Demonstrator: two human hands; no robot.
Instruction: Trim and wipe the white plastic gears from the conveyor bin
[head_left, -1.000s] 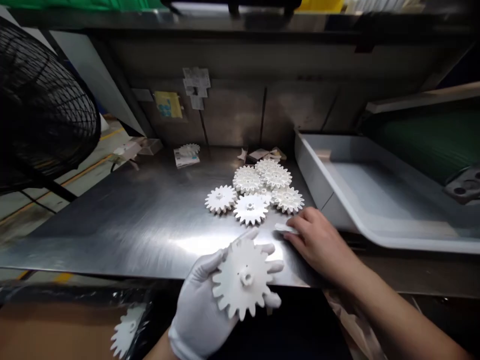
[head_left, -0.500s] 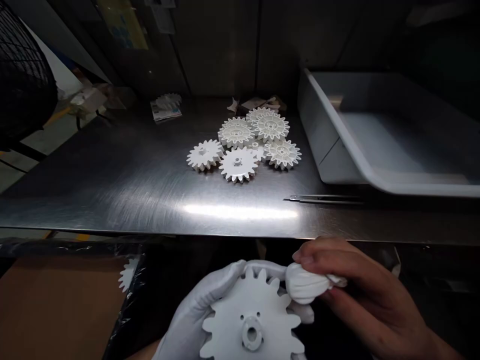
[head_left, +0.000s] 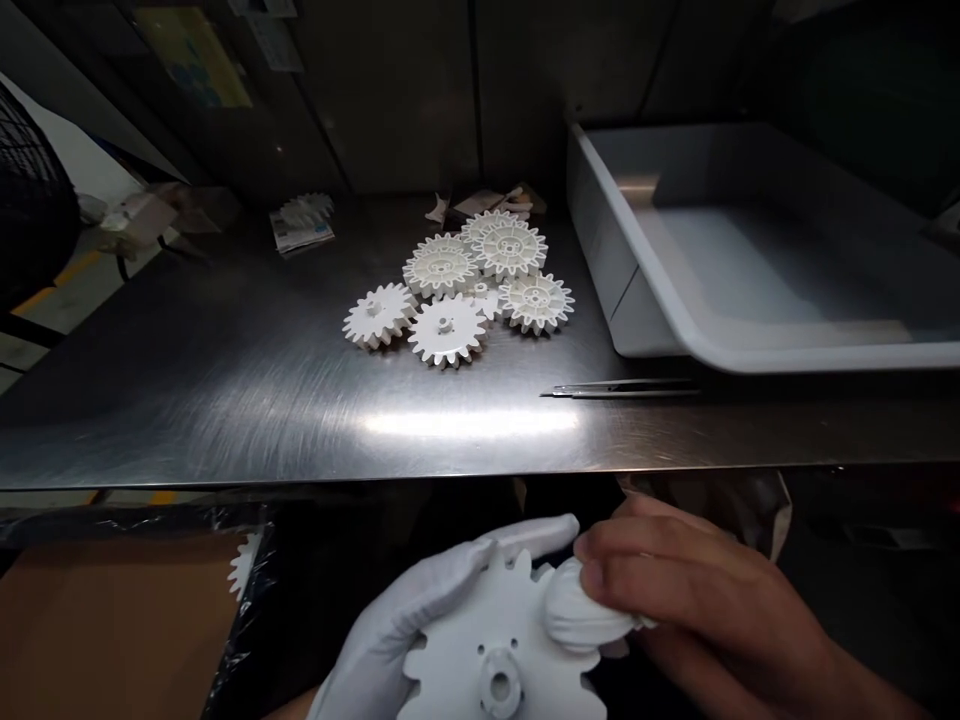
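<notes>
My left hand [head_left: 397,640], in a white glove, holds a large white plastic gear [head_left: 499,665] low in front of the table edge, its hub facing up. My bare right hand [head_left: 690,600] pinches a small wad of white cloth [head_left: 581,615] and presses it onto the gear's upper right teeth. Several more white gears [head_left: 465,285] lie in a cluster on the steel table [head_left: 247,390]. A pair of thin metal tweezers [head_left: 622,390] lies on the table near the front edge, to the right of the gears.
A grey plastic tray [head_left: 750,270] stands at the right of the table. One gear on a small card [head_left: 300,222] lies at the back left. A black fan guard [head_left: 30,220] is at the far left. Below left, a cardboard box [head_left: 105,620] holds another gear [head_left: 244,562].
My right hand lifted the white cloth off the table and brought it down to the gear. Both hands dropped below the table edge, and the cloth now presses onto the gear's teeth.
</notes>
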